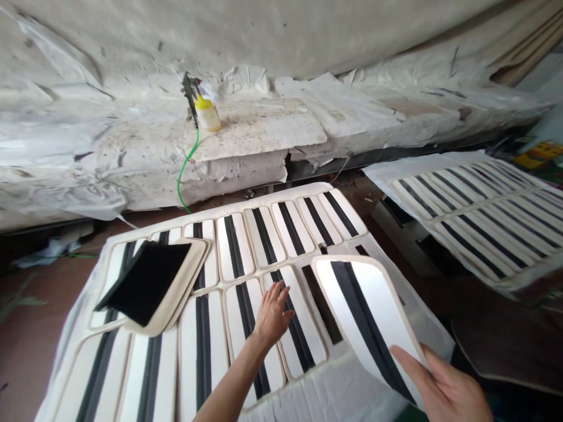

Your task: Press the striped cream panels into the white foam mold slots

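My right hand (444, 387) grips the lower end of a white rounded panel (367, 310) with a black stripe, tilted above the right part of the table. My left hand (273, 313) has its fingers spread over a similar striped panel (299, 328) lying on the table; whether it touches is hard to tell. Between that panel and the held one, a dark strip (323, 305) lies on the table covering. Two rows of striped panels cover the table. On them at the left rests a small stack of beige panels (189, 287) topped by a black sheet (152, 278).
A spray gun with a yellow-lidded cup (207, 114) and green hose (181, 176) stands on the covered ledge (264, 132) behind. A second table (382, 176) with striped panels is at the right. Stained sheeting (264, 35) hangs at the back.
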